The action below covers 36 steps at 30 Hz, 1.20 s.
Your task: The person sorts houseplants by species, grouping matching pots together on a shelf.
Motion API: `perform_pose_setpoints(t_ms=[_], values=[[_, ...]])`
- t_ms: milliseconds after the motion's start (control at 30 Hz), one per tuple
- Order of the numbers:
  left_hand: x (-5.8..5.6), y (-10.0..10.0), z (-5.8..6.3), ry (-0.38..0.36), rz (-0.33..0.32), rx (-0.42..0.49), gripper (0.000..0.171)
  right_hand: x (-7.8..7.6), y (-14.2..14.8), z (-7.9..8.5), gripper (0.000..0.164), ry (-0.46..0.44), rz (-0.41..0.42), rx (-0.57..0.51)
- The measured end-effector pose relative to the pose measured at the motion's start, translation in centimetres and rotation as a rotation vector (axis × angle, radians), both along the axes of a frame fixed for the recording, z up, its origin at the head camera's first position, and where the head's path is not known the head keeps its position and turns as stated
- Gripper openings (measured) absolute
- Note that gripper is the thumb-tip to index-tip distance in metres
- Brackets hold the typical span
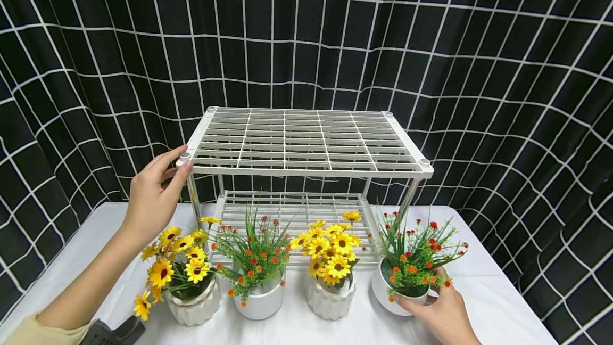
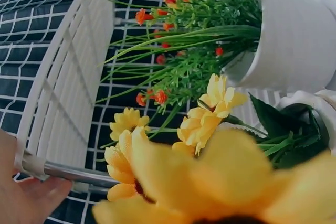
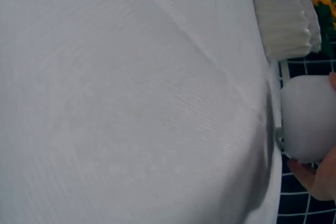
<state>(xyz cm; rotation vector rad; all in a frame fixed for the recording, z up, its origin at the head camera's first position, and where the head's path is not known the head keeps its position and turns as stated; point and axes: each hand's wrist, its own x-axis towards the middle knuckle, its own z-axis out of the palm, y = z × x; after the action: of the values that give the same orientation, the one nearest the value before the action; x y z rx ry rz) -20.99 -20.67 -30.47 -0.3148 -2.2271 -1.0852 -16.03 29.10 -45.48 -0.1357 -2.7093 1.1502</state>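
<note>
A white two-tier wire rack (image 1: 306,170) stands on the white-covered table. My left hand (image 1: 155,190) grips its front left top corner, with thumb and fingers around the corner post; in the left wrist view that hand (image 2: 31,192) shows beside the metal post (image 2: 79,172). My right hand (image 1: 442,307) holds the rim and side of a round white flower pot (image 1: 383,292) with red and orange flowers (image 1: 416,260), at the rack's front right. The pot leans slightly. From the right wrist, fingers (image 3: 302,174) show against the pot's side (image 3: 310,119).
Left of the held pot stand a ribbed pot (image 1: 331,302) of yellow flowers, a smooth white pot (image 1: 260,305) with orange flowers and another ribbed pot (image 1: 193,307) of sunflowers. They line the rack's front. Behind hangs a black curtain (image 1: 306,31) with a white grid.
</note>
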Motion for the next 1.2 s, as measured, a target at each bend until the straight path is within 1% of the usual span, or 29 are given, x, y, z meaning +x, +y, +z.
perform_pose_setpoints(t_ms=[167, 433, 500, 733, 800, 967, 1200], values=[[-0.1, 0.0, 0.1, 0.009, 0.008, 0.013, 0.042, 0.2, 0.5, 1.5, 0.091, 0.034, 0.009, 0.020], [-0.1, 0.1, 0.4, -0.002, 0.020, 0.004, 0.042, 0.6, 1.7, 4.8, 0.090, 0.041, 0.038, 0.074], [-0.1, 0.1, 0.4, -0.008, 0.017, 0.005, 0.042, 0.6, 2.2, 5.6, 0.090, 0.048, 0.045, 0.083], [0.1, -0.1, 0.5, -0.044, -0.003, 0.024, 0.044, 1.2, 3.6, 7.8, 0.088, 0.127, 0.063, 0.151], [0.1, -0.2, 0.6, -0.054, -0.009, 0.027, 0.044, 1.4, 3.9, 8.7, 0.088, 0.129, 0.071, 0.167], [0.3, -0.2, 0.8, -0.068, -0.017, 0.030, 0.043, 1.8, 4.4, 10.5, 0.090, 0.143, 0.099, 0.170], [0.4, -0.2, 1.1, -0.093, -0.026, 0.031, 0.044, 2.2, 4.0, 12.9, 0.082, 0.144, 0.133, 0.121]])
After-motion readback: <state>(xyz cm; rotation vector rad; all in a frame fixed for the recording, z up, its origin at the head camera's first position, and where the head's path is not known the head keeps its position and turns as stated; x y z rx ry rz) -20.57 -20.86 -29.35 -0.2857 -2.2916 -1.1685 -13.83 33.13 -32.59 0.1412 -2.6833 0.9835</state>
